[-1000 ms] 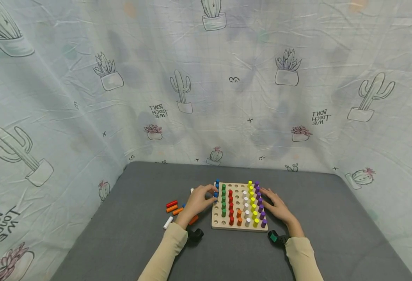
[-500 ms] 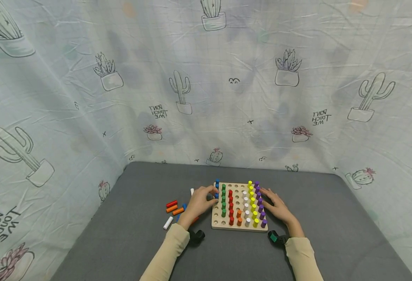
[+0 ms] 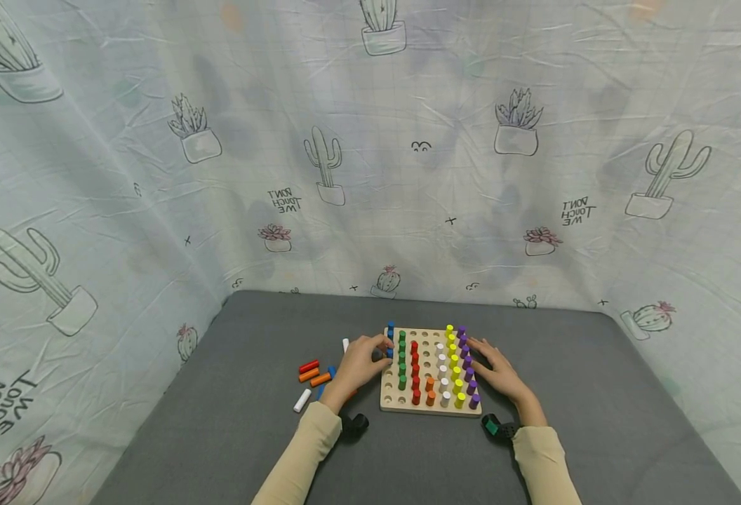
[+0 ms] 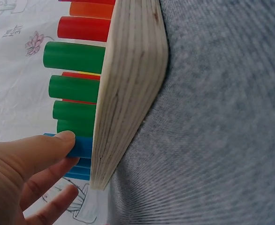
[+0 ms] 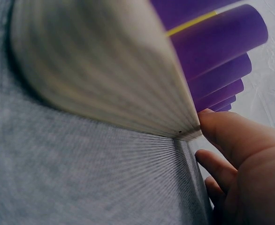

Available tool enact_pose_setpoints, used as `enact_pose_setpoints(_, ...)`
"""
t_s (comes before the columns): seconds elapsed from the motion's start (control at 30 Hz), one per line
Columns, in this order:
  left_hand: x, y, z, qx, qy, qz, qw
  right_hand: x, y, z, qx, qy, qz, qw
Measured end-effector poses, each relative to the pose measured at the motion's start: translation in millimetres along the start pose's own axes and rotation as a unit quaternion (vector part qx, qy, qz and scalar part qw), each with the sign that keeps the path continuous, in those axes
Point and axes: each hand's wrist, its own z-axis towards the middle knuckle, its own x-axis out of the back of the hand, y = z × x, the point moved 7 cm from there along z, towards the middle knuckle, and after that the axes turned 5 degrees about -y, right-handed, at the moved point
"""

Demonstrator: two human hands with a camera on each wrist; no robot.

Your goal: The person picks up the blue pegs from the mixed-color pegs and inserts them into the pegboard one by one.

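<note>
A wooden pegboard (image 3: 430,408) lies on the table with columns of coloured pegs standing in its holes. At its left edge my left hand (image 3: 359,363) pinches a blue peg (image 4: 83,147) between thumb and fingers; the peg stands upright at the board's surface, in line with other blue pegs (image 3: 391,327) behind it. Beside that column run the green pegs (image 4: 74,57). My right hand (image 3: 502,373) rests along the board's right edge, fingers extended, thumb (image 5: 222,126) at the wooden side close to the purple pegs (image 5: 226,44).
Loose pegs lie left of the board: a red peg (image 3: 309,365), orange pegs (image 3: 309,375), a white peg (image 3: 302,400) and blue ones, partly behind my left forearm. Black wrist devices (image 3: 499,426) sit under both wrists. A cactus-print curtain (image 3: 370,175) surrounds the grey table (image 3: 434,463).
My left hand has shifted slightly to the right, and the blue peg in its fingers has moved slightly right and nearer to me. My right hand has stayed in place.
</note>
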Motion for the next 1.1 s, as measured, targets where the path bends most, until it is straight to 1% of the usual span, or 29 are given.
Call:
enact_pose_setpoints(0.07,-0.2,-0.1,-0.3,0.001,-0.001,-0.003,1.0,1.4,-7.3,-1.1,-0.003,-0.004,-0.003,1.0)
enact_pose_setpoints(0.17,0.4,0.4,-0.9,-0.001,0.001,-0.003,1.0,2.1,-10.9,-1.9,-0.005,-0.006,-0.006,1.0)
enact_pose_setpoints(0.43,2.3,-0.2,-2.0,-0.007,-0.004,-0.006,1.0,1.7,-11.2,-2.6,-0.006,-0.005,-0.002,1.0)
enact_pose_setpoints(0.6,2.8,-4.3,-3.4,-0.004,-0.005,-0.006,1.0,2.0,-10.8,-3.0,-0.008,-0.005,-0.005,0.9999)
enact_pose_setpoints(0.77,4.9,-7.5,-4.3,-0.002,0.001,-0.002,1.0,1.5,-10.4,-3.6,-0.007,-0.005,-0.002,1.0)
enact_pose_setpoints(0.83,6.5,-7.6,-4.5,-0.006,0.005,0.004,1.0,1.6,-10.5,-3.6,-0.006,-0.005,-0.004,1.0)
enact_pose_setpoints(0.97,9.3,-8.3,-5.8,-0.015,0.009,0.013,0.9998,0.9,-5.5,-1.8,-0.001,-0.002,-0.009,1.0)
enact_pose_setpoints(1.1,11.5,-9.4,-8.1,-0.017,0.008,0.017,0.9997,-2.0,14.4,2.3,0.003,0.004,-0.017,0.9998)
